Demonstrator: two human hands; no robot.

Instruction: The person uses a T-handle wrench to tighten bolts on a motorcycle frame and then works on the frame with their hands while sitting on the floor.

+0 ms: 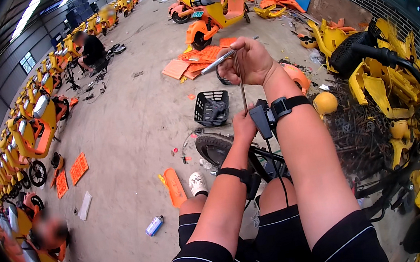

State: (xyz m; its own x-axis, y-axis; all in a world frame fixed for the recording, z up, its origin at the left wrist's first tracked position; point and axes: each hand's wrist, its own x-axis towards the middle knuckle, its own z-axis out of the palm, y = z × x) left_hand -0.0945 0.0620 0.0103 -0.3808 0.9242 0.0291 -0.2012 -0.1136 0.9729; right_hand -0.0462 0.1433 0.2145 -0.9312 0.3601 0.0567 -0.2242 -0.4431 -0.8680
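A silver T-handle wrench (216, 63) stands with its long shaft pointing down and its crossbar tilted, higher at the right. My right hand (253, 61) is closed about the crossbar, fingers curled near where the shaft joins it. Lower down, my left hand (244, 127) is closed around the bottom end of the shaft; the wrench's tip is hidden there. Just below the left hand is a black-tyred wheel (211, 149), part of a dark frame between my knees. What the wrench meets cannot be seen. Black straps with small devices circle both forearms.
A black basket (197, 112) with a dark part inside stands ahead, before stacked orange panels (176, 68) and a yellow-orange scooter (229, 12). Yellow scrap (369, 89) heaps at right. Scooters line the left, where a person (93, 48) sits. A spray can (154, 225) lies near my feet.
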